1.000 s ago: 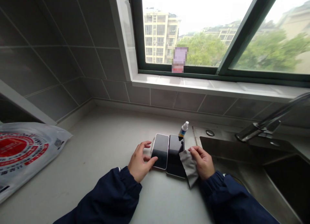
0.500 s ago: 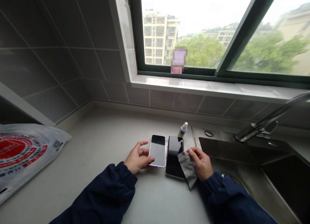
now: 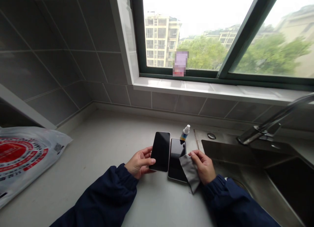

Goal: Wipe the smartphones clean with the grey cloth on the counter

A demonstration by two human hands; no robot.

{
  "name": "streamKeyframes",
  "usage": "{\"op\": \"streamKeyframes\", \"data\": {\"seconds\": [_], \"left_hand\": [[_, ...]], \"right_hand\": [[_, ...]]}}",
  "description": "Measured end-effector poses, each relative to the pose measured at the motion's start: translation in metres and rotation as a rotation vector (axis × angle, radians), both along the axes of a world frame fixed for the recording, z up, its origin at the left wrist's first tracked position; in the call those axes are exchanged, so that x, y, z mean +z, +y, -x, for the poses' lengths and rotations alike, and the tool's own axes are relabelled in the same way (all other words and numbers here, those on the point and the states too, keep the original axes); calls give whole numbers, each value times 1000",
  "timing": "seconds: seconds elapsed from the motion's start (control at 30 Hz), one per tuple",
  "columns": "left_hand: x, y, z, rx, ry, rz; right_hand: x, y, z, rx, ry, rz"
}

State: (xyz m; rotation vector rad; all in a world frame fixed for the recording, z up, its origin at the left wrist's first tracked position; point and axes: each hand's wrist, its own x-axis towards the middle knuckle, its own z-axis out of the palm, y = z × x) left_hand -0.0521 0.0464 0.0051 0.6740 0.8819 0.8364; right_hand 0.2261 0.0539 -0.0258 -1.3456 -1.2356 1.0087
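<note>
A dark-screened smartphone [image 3: 160, 151] is gripped at its left edge by my left hand [image 3: 140, 162], thumb on the front and fingers behind. It looks tilted up off the counter. Just right of it, a second phone [image 3: 174, 169] lies face up with a glossy black screen. My right hand [image 3: 203, 165] pinches a grey cleaning cloth [image 3: 191, 173] by its upper corner; the cloth hangs over the second phone's lower right part. Beyond that phone stands a small white-capped bottle [image 3: 185, 133] with a blue and yellow label.
On the right is a steel sink [image 3: 235, 165] with a chrome faucet [image 3: 261, 127] reaching over it. A printed plastic bag [image 3: 31, 155] lies on the white counter [image 3: 103, 138] at far left. Behind runs a tiled wall below a window sill [image 3: 196, 88].
My left hand has closed on the first phone and lifted and tilted it, so its screen now looks darker. The right hand and cloth have barely moved.
</note>
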Motion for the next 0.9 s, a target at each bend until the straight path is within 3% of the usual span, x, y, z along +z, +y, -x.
{"op": "streamKeyframes", "data": {"seconds": [0.3, 0.53, 0.9], "left_hand": [[-7, -12, -7, -171, -378, -7], [-4, -15, -14, -219, -376, -18], [-7, -25, -17, -162, -506, 46]], "right_hand": [[1, -1, 2, -2, 3, 17], [3, -1, 2, 8, 0, 26], [1, 1, 1, 18, 46, 44]]}}
